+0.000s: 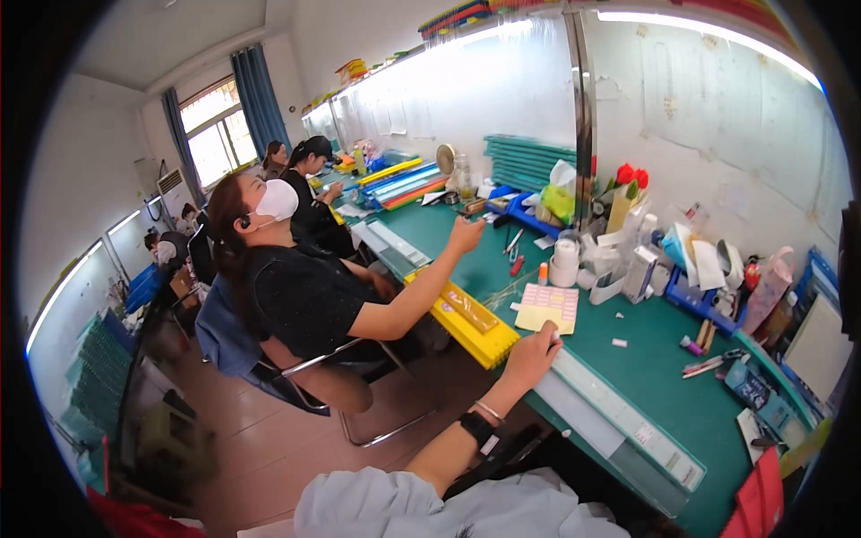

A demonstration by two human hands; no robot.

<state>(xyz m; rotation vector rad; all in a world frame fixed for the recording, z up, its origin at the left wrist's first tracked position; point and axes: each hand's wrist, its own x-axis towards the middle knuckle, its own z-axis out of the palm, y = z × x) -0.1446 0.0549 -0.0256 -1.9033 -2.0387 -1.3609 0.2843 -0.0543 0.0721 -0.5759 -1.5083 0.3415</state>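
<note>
My left hand (531, 356) reaches over the near edge of the green table, its fingers bent and closed. A small whitish bit shows at the fingertips; too little of it is visible to name it. Just beyond them lie a pale yellow paper (543, 320) and a sheet of pink labels (558, 299). A long, narrow tray with a white and green edge (628, 420) runs along the table front, to the right of my wrist. On that wrist are a dark band and a bracelet. My right hand is out of the picture.
At the left a masked co-worker (296, 287) sits with an arm stretched over the table, beside a yellow tray (466, 321). White tape rolls (563, 260), a blue bin (704, 291) and pens (715, 365) stand or lie farther back. A red object (760, 498) is at the near right.
</note>
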